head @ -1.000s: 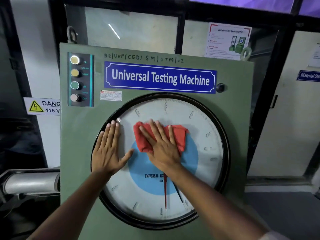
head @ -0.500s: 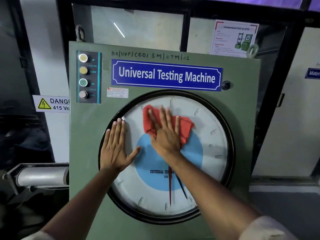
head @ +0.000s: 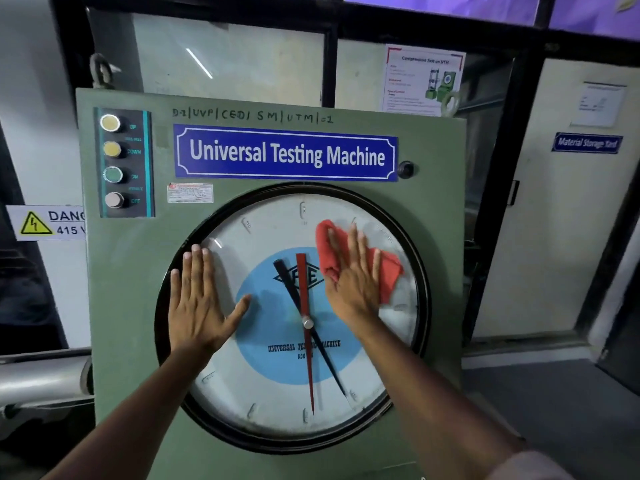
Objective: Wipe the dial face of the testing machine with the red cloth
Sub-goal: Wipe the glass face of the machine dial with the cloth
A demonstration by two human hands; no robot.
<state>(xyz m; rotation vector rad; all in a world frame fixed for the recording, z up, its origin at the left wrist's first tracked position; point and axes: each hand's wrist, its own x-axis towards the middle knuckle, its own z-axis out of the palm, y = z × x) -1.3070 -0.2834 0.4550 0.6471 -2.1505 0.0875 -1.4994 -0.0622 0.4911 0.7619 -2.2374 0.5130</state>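
The round dial face (head: 277, 393), white with a blue centre and a black rim, fills the front of the green testing machine (head: 124, 306). Its red and black pointers cross at a hub (head: 307, 322). My right hand (head: 353, 282) lies flat on the upper right of the glass and presses the crumpled red cloth (head: 389, 271) against it. The cloth sticks out above and to the right of my fingers. My left hand (head: 199, 299) rests flat with fingers spread on the left side of the dial, over its rim, holding nothing.
A panel of four push buttons (head: 114, 162) sits at the machine's upper left, above a blue nameplate (head: 285, 154). A small black knob (head: 405, 169) is right of the nameplate. A 415 V danger sign (head: 45, 223) hangs left, a metal cylinder (head: 38, 379) below it. A door (head: 554, 220) stands right.
My right hand has slid the red cloth from the upper middle of the dial to its upper right, uncovering the pointers' upper ends. My left hand has stayed in place.
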